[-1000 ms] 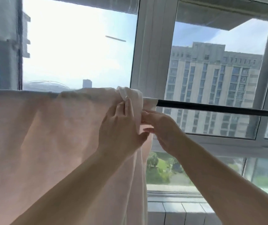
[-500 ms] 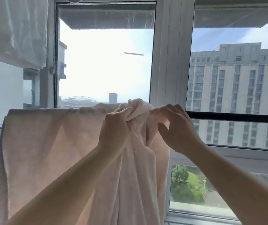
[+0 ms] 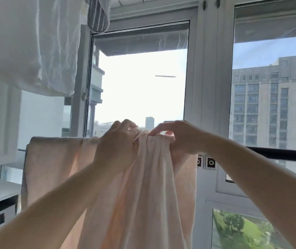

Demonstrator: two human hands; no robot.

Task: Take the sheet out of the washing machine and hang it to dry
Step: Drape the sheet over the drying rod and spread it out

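Sheet [image 3: 57,169], pale pink and thin enough that daylight comes through it, hangs over the black rail [image 3: 278,155] in front of the window, and its top edge runs left to right along this rail. On the left part it lies flat and smooth; near its right end it is gathered into a bunch of long vertical folds that fall down between the two forearms. This bunch is directly under the fingertips of both hands, at the height of the rail, so I judge the next move must go sideways along the rail, to the right, where the rail is bare. The left hand [image 3: 115,146] has its fingers curled around the gathered cloth at the top, on the left side of the bunch. The right hand [image 3: 181,136] pinches the top fold between thumb and fingers, on the right side of the bunch, and it is the hand nearer to the free part of the rail. Both hands are almost touching each other. The cloth looks soft and slightly crumpled, maybe damp, so it may cling to itself when spread. Above on the left hangs a white wrinkled cloth [image 3: 27,42]. Behind is the white window frame [image 3: 210,87], and far away a grey tall building [image 3: 273,108].
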